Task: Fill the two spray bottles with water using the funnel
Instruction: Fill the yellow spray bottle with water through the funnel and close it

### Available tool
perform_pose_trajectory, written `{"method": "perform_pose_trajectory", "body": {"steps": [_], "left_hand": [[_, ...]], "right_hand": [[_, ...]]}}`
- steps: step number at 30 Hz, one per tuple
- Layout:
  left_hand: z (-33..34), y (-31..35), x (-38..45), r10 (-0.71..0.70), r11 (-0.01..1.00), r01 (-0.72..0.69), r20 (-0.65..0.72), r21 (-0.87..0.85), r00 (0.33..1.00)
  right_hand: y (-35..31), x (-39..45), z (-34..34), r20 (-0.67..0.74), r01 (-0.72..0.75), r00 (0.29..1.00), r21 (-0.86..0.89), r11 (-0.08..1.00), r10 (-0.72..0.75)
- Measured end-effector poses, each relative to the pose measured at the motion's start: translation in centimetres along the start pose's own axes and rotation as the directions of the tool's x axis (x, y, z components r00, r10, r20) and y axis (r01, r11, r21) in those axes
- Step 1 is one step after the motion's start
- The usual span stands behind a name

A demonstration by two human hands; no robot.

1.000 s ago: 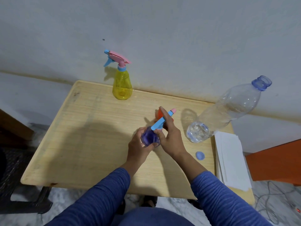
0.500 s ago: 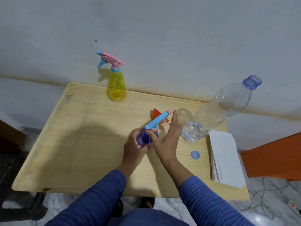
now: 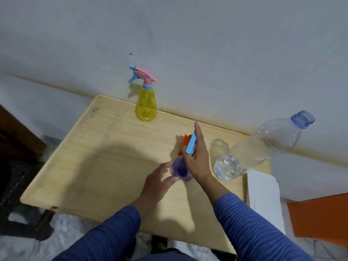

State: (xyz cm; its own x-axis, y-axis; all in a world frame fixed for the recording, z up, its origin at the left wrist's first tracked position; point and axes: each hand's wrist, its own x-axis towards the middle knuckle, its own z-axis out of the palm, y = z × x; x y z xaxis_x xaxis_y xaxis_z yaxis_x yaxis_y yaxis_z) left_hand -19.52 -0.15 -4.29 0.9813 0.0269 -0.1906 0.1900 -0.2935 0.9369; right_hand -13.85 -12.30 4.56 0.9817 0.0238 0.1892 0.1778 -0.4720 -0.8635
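A purple spray bottle [image 3: 180,168] stands near the middle of the wooden table [image 3: 105,157]. My left hand [image 3: 160,182] grips its body from the left. My right hand [image 3: 197,155] holds its blue trigger head [image 3: 191,143], index finger stretched up along it. An orange funnel [image 3: 185,142] lies on the table just behind, mostly hidden by the head and my hand. A yellow spray bottle [image 3: 146,105] with a pink and blue head stands at the table's far edge by the wall. A large clear water bottle [image 3: 263,147], uncapped, stands to the right with a little water at its bottom.
A stack of white paper [image 3: 263,196] lies on the table's right edge. An orange object [image 3: 320,217] sits beyond it at the right. The wall runs close behind the table. A dark stool frame [image 3: 22,219] is at the lower left.
My right hand has closed again on the blue trigger head, which has turned to point more upright. The camera view has shifted, so the scene sits further right. The bottle cap is out of sight.
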Motion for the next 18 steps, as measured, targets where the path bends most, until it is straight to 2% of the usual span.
{"method": "perform_pose_trajectory", "body": {"steps": [2,5,7,9,11,13,15,18], "left_hand": [[-0.3,0.0,-0.2,-0.028,0.997,0.029,-0.012,0.074,1.0],[-1.3,-1.1,-0.4,0.019,0.969,-0.006,-0.05,0.247,0.999],[-2.2,-2.1,-0.5,0.005,0.942,0.046,-0.154,0.332,0.988],[-3.1,-2.9,-0.7,0.016,0.878,0.136,-0.313,0.459,0.95],[-3.7,-3.4,-1.3,-0.004,0.788,0.259,-0.415,0.559,0.91],[-3.9,-4.2,-2.1,-0.045,0.728,0.381,-0.516,0.57,0.855],[-3.9,-4.9,-2.7,-0.038,0.698,0.436,-0.577,0.569,0.816],[-3.7,-5.5,-2.5,-0.034,0.656,0.459,-0.584,0.6,0.811]], "right_hand": [[-0.1,0.7,-0.9,0.026,-0.035,0.999,0.054,0.998,0.034],[-0.7,1.9,-1.6,0.102,-0.054,0.994,0.23,0.972,0.031],[-1.1,2.7,-1.3,0.205,-0.159,0.975,0.367,0.916,0.087],[-1.2,3.4,-0.8,0.34,-0.328,0.924,0.473,0.818,0.174],[-1.1,3.5,-0.3,0.467,-0.471,0.85,0.469,0.748,0.243],[-0.5,3.4,0.2,0.567,-0.564,0.775,0.42,0.711,0.28],[0.3,3.1,0.7,0.629,-0.628,0.712,0.371,0.685,0.312],[1.3,2.9,1.5,0.662,-0.672,0.659,0.305,0.675,0.357]]}}
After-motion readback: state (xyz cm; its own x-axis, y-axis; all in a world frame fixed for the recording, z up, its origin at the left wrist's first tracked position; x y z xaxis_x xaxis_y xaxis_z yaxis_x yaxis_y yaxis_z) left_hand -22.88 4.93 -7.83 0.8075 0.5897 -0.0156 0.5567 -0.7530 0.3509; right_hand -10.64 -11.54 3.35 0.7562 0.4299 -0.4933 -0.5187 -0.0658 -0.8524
